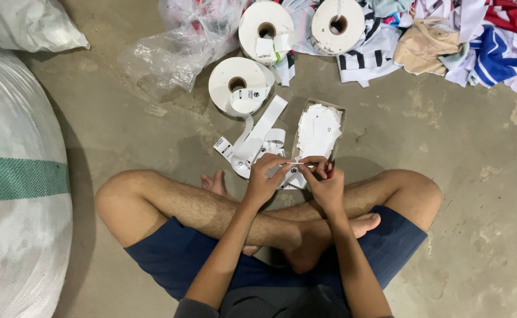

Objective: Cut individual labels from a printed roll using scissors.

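A white printed label ribbon (258, 141), unspooled from a white tape roll (238, 85) on the concrete floor (447, 135), is pinched between the left hand (265, 179) and right hand (324, 184), beside a cardboard box of cut white labels (319, 129).

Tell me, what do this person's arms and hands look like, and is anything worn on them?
Both arms are bare from above the elbow down; only a grey sleeve edge shows at the left upper arm. The left hand and right hand wear no gloves, and no rings, watch or bands are visible.
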